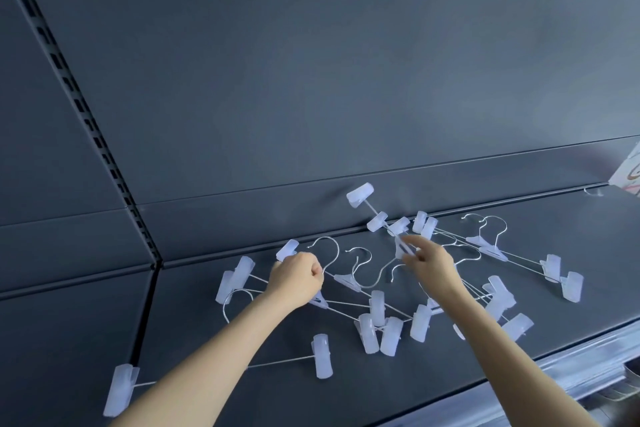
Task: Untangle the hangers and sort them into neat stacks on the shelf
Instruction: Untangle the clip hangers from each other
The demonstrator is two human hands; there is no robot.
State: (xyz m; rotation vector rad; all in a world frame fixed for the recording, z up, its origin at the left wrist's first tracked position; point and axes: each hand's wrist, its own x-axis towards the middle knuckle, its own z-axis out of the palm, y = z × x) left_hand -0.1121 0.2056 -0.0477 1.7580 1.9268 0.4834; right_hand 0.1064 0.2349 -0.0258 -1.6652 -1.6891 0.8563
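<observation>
Several metal clip hangers with translucent white clips lie tangled (375, 305) across the dark grey shelf (214, 305). My left hand (298, 279) grips the wire hook of one hanger (327, 250) left of the middle. My right hand (431, 262) pinches the bar of a tilted hanger (360, 196) whose far clip leans up against the back panel. Two more hangers (491, 248) lie overlapped at the right. One separate hanger (322, 355) lies near the front, partly hidden under my left forearm.
The dark back panel (311, 97) rises behind the shelf, with a slotted upright (86, 114) at the left. A transparent price rail (588, 354) runs along the front edge at the right. A white printed card (628, 173) stands at the far right.
</observation>
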